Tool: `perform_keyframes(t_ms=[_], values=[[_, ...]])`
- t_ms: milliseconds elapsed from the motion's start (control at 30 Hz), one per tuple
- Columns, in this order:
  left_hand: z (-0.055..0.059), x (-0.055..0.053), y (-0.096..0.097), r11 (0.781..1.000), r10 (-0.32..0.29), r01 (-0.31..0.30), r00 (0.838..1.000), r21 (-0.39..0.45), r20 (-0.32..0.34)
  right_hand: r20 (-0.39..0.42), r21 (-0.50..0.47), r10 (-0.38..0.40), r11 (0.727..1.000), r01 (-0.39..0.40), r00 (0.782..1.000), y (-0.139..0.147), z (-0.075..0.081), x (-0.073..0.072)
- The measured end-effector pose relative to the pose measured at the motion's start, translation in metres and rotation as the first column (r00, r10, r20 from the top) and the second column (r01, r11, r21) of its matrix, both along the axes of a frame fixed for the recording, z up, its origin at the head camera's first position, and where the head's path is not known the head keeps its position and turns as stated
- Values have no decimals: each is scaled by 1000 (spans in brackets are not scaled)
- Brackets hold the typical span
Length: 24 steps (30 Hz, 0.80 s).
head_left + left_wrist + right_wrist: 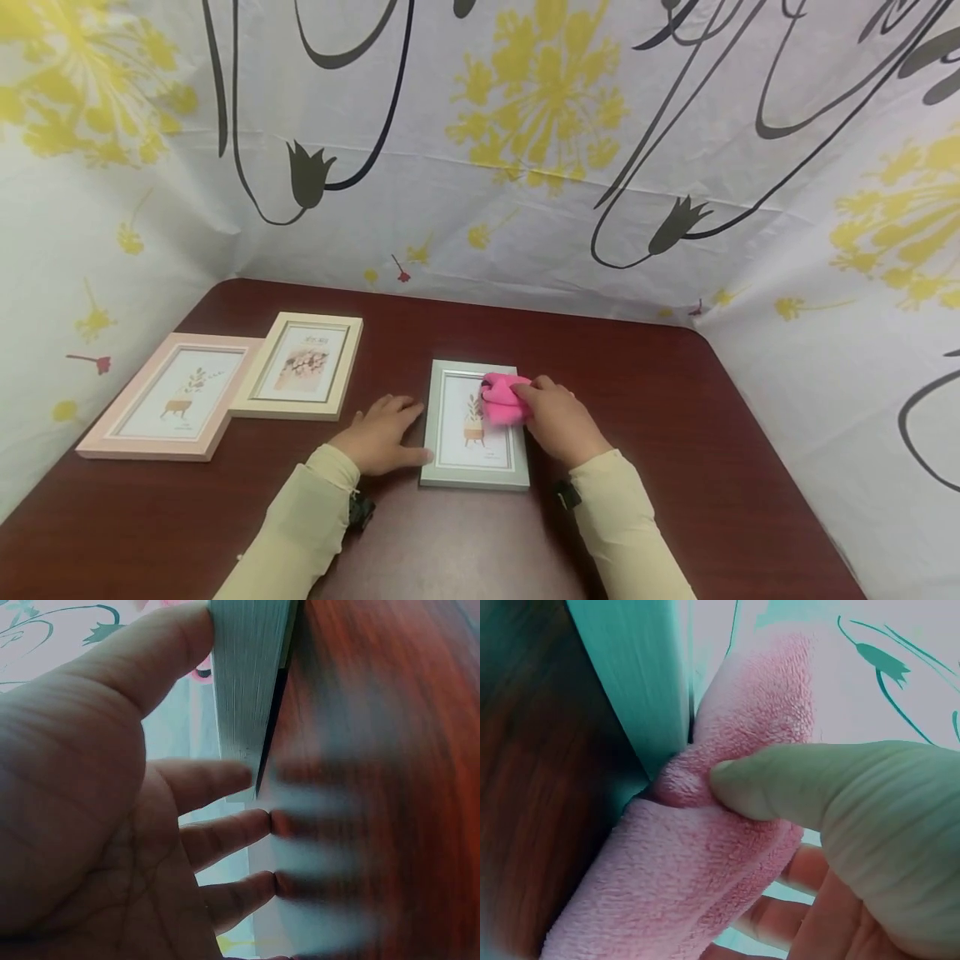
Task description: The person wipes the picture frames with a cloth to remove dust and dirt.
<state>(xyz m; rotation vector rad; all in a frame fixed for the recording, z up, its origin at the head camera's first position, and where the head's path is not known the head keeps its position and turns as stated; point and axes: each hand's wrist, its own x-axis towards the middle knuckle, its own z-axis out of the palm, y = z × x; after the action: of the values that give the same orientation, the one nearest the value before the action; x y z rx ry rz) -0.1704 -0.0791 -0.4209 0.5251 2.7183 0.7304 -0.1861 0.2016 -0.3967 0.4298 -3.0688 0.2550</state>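
Observation:
A pale green picture frame [476,483] lies flat on the dark red-brown table, with a plant print inside it. My right hand [564,423] grips a bunched pink cloth [504,400] over the frame's upper right part. In the right wrist view the thumb presses into the fuzzy cloth [682,862] beside the frame's edge [641,682]. My left hand [381,437] rests at the frame's left side. Its thumb touches the frame's side [247,697] in the left wrist view, and its other fingers reach down to the table, spread and fairly straight.
To the left, a cream picture frame [247,402] lies against or partly over a pink picture frame [217,433]; I cannot tell which. A white curtain [420,208] with yellow and grey flowers hangs behind the table [660,467] and on both sides.

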Motion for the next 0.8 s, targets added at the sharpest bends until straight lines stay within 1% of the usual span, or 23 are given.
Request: perform_keyframes(t_ms=[167, 367, 467, 533, 633, 700, 800], values=[[0, 0, 2, 1000, -12, 12, 1000, 2, 0, 15, -16, -33, 999, 33, 999, 2, -1, -10], [-1, 0, 0, 1000, -6, 6, 1000, 2, 0, 10, -30, -23, 999, 23, 1000, 1, -2, -27], [-2, 0, 0, 1000, -4, 4, 1000, 5, 1, 20, -26, -22, 999, 23, 1000, 1, 0, -30], [-1, 1, 0, 1000, -1, 1, 1000, 5, 2, 35, -17, -17, 1000, 18, 999, 0, -1, -29], [-1, 1, 0, 1000, 2, -2, 1000, 4, 0, 62, 4, 5, 1000, -5, 998, 0, -2, -22], [0, 1, 0, 1000, 2, -2, 1000, 1, 0, 62, 14, 34, 999, -35, 998, 1, -4, -13], [0, 1, 0, 1000, -1, 1, 1000, 2, -3, 40, 25, 91, 995, -92, 995, 4, -4, 3]])
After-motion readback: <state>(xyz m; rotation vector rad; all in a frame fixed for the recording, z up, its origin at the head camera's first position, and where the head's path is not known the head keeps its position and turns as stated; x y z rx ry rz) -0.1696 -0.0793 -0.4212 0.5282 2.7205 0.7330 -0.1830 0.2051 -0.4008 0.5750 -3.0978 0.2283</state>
